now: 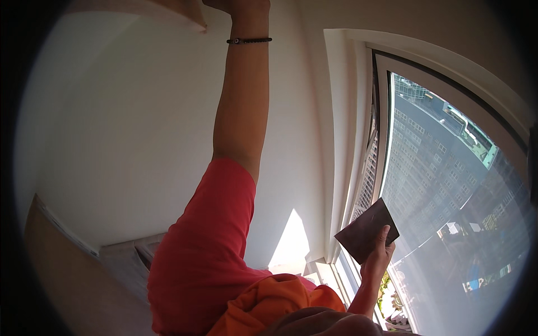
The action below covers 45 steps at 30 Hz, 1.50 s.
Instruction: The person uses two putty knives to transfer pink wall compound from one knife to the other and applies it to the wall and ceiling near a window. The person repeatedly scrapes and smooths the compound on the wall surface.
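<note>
My right hand (376, 256) grips a dark brown, flat rectangular case (361, 229) at the lower right, thumb on its face, beside the window. A long bare limb (240, 106) with a dark beaded band (249, 40) rises from red clothing (196, 235) to the top edge, where its end is cut off; I cannot tell whether it is my left arm or a leg. Orange cloth (263, 302) bunches at the bottom centre, with unclear skin below it. The state of my left hand cannot be made out.
A large window (448, 190) fills the right, with tall buildings outside. A pale wall (123, 129) spans the left, with a sunlit patch lower down. A grey padded surface (120, 263) and a brown surface (56, 269) lie at the lower left. A wooden edge (179, 14) shows at top.
</note>
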{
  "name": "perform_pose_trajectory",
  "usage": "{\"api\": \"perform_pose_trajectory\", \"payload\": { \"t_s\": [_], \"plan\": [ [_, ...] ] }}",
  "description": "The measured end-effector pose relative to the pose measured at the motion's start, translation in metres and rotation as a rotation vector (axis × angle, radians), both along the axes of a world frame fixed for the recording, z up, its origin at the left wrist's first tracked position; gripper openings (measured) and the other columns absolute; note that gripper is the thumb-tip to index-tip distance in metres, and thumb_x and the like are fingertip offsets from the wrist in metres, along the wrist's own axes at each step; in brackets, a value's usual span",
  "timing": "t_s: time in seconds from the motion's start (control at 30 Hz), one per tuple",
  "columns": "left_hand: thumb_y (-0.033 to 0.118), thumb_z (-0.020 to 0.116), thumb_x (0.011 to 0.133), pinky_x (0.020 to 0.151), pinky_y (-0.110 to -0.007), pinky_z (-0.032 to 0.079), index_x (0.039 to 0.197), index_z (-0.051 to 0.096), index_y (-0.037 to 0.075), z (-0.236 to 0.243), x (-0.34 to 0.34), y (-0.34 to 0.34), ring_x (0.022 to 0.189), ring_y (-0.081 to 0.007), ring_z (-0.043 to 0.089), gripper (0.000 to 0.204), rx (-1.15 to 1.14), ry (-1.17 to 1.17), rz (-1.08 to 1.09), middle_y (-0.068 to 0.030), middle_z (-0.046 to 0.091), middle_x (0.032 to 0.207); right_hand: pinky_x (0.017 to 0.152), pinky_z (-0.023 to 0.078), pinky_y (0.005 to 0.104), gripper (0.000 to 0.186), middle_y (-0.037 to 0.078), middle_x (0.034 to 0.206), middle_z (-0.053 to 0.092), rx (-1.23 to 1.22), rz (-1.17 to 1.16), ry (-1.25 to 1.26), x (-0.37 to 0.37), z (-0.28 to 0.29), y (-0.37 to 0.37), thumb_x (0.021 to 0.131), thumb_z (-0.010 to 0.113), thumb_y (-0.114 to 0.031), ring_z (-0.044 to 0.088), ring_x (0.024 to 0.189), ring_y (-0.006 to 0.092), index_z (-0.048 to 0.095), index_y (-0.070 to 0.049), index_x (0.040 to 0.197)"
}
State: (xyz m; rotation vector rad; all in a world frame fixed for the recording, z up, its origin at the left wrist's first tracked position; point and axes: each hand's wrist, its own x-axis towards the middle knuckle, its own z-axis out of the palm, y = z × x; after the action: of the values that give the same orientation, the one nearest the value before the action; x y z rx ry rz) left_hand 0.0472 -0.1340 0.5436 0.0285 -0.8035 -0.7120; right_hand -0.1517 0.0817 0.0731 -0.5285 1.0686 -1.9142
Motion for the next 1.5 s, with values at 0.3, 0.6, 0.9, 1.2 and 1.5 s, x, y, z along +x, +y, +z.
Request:
{"api": "perform_pose_trajectory", "payload": {
  "t_s": [0.3,0.6,0.9,1.2,1.5],
  "plan": [
    [0.024,0.047,0.107,0.115,-0.042,0.037,0.137,0.050,0.002,0.005,0.029,-0.087,0.131,-0.0250,0.049,0.037,-0.149,0.010,0.045,-0.0133,0.052,0.141,0.086,0.054,0.0313,0.060,0.013,0.109,0.068,0.136,-0.030,0.036,-0.007,-0.007,0.005,0.101,0.061,-0.052,0.066,0.096,0.0172,0.056,0.005,0.119],
    [0.025,0.050,0.107,0.109,-0.041,0.042,0.140,0.052,0.005,0.017,0.030,-0.085,0.121,-0.0206,0.055,0.038,-0.186,0.031,0.091,-0.0081,0.058,0.135,0.085,0.055,0.0317,0.057,0.012,0.104,0.069,0.083,-0.027,0.011,-0.008,-0.007,0.013,0.102,0.061,-0.051,0.066,0.092,0.0167,0.061,0.004,0.115],
    [0.020,0.049,0.106,0.108,-0.039,0.042,0.140,0.051,0.003,0.016,0.007,-0.058,0.120,-0.0208,0.056,0.038,-0.254,0.022,0.062,-0.0096,0.057,0.135,0.079,0.055,0.0294,0.052,0.009,0.099,0.069,0.055,-0.050,-0.015,-0.012,-0.018,0.013,0.103,0.060,-0.049,0.065,0.084,0.0140,0.063,0.002,0.114],
    [0.011,0.046,0.104,0.104,-0.036,0.044,0.135,0.052,-0.001,0.036,-0.014,-0.003,0.118,-0.0201,0.056,0.034,-0.426,-0.160,0.109,-0.0115,0.056,0.134,0.088,0.058,0.0375,0.050,0.014,0.114,0.068,-0.022,0.031,-0.039,-0.022,-0.021,0.022,0.101,0.065,-0.044,0.069,0.098,0.0212,0.051,-0.001,0.121],
    [0.006,0.050,0.101,0.101,-0.035,0.048,0.133,0.052,-0.002,-0.020,-0.087,0.057,0.116,-0.0216,0.058,0.033,-0.503,0.036,0.092,-0.0106,0.060,0.127,0.089,0.058,0.0361,0.048,0.011,0.111,0.068,-0.001,-0.009,-0.034,-0.020,-0.031,0.014,0.102,0.064,-0.043,0.068,0.098,0.0196,0.051,-0.001,0.121]
  ]
}}
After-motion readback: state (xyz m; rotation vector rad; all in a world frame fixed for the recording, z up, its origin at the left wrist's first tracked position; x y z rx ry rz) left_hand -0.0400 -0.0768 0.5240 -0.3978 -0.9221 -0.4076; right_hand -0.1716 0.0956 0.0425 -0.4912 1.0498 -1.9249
